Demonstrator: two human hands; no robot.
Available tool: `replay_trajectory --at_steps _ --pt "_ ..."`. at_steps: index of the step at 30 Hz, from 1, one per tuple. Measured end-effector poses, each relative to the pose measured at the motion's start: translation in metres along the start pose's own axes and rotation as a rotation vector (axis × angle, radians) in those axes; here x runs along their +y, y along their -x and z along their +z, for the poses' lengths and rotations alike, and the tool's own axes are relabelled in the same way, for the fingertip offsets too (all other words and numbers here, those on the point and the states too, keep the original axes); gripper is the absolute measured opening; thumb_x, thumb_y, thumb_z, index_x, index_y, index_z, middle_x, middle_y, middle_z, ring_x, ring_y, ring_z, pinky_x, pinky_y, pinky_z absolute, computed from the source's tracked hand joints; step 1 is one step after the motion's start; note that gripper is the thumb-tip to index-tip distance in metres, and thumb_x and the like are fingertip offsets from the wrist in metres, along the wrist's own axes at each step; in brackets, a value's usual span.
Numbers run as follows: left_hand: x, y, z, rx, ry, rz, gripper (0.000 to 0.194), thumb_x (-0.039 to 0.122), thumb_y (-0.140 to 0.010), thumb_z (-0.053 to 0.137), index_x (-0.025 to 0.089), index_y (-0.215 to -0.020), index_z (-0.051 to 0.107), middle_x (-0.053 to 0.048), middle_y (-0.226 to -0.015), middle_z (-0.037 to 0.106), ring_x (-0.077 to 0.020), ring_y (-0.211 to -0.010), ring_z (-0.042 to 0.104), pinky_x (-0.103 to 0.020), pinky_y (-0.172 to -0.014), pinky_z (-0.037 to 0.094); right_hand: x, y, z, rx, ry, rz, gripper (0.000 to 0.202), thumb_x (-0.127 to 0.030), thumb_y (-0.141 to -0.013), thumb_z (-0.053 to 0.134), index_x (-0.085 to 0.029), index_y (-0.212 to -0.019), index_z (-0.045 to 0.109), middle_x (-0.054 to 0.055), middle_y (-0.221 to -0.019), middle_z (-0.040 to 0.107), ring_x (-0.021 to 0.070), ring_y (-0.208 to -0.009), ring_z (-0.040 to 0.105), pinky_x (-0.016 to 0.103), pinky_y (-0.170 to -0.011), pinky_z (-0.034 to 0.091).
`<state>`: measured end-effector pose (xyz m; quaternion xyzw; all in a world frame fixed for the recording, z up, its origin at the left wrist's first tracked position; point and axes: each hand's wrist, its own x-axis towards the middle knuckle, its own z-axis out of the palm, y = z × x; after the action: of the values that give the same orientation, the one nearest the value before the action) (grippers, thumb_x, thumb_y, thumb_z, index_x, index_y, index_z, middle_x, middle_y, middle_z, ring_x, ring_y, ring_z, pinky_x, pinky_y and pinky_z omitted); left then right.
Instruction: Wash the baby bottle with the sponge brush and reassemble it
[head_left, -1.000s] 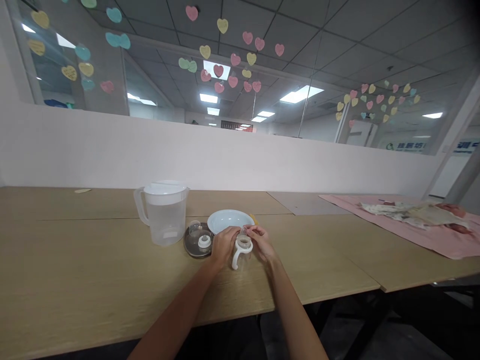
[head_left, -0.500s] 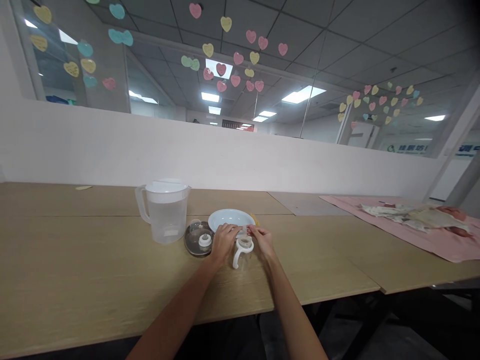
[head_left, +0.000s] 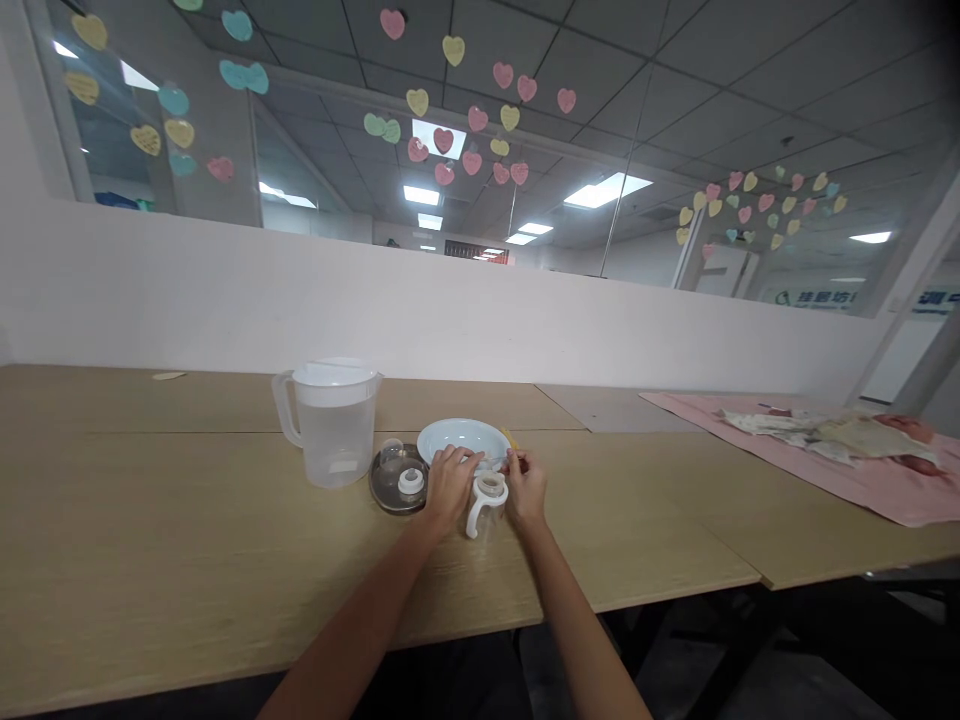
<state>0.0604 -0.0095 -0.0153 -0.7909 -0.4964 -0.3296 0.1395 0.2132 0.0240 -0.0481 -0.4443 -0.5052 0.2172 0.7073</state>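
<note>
A clear bottle with a white handle and collar point(head_left: 489, 490) stands uncapped on the table between my hands. My left hand point(head_left: 451, 482) is at the front of a pale blue bowl point(head_left: 463, 430), fingers bent together; what they hold is too small to make out. My right hand point(head_left: 527, 482) pinches at the bowl's right edge, beside a thin yellow item point(head_left: 510, 438); its fingertips are partly hidden. Left of my left hand, a round metal tray point(head_left: 386, 492) holds a white bottle top point(head_left: 410, 482) and a clear cap point(head_left: 391, 453).
A lidded clear pitcher point(head_left: 336, 430) of water stands left of the tray. A pink cloth point(head_left: 832, 470) with a doll in pale clothing lies at the far right. A grey mat point(head_left: 615, 408) lies near the white wall.
My right hand has shifted slightly right, away from my left hand, and its wrist has turned more upright. My left hand stays in nearly the same place.
</note>
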Motion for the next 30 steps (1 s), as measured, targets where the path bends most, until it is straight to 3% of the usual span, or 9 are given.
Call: replay_trajectory --at_steps 7,21,30 --pt "-0.002 0.000 -0.004 -0.012 -0.064 0.095 0.033 0.015 -0.093 0.049 0.025 -0.120 0.066 -0.008 -0.108 0.068 -0.0257 -0.101 0.056 -0.039 -0.083 0.038 -0.002 0.002 -0.002 0.164 0.109 -0.061 0.037 -0.055 -0.087 0.048 -0.020 -0.078 0.056 0.002 -0.065 0.062 0.0181 -0.063 0.059 0.030 -0.066 0.045" --pt "-0.020 -0.007 0.008 0.147 -0.245 0.246 0.027 0.013 -0.094 0.050 0.022 -0.114 0.065 -0.009 -0.106 0.068 -0.0227 -0.092 0.058 -0.036 -0.077 0.037 0.001 -0.009 -0.010 0.433 0.191 0.049 0.030 -0.048 -0.091 0.038 -0.025 -0.072 0.043 0.002 -0.061 0.058 0.0183 -0.059 0.056 0.031 -0.066 0.043" --pt "-0.029 -0.007 0.008 0.176 -0.246 0.220 0.026 0.014 -0.092 0.053 0.024 -0.112 0.067 -0.008 -0.106 0.069 -0.0229 -0.093 0.059 -0.035 -0.078 0.040 0.008 -0.020 -0.022 0.630 0.178 0.201 0.019 -0.038 -0.089 0.036 -0.027 -0.074 0.038 0.001 -0.056 0.056 0.0200 -0.061 0.061 0.029 -0.057 0.043"
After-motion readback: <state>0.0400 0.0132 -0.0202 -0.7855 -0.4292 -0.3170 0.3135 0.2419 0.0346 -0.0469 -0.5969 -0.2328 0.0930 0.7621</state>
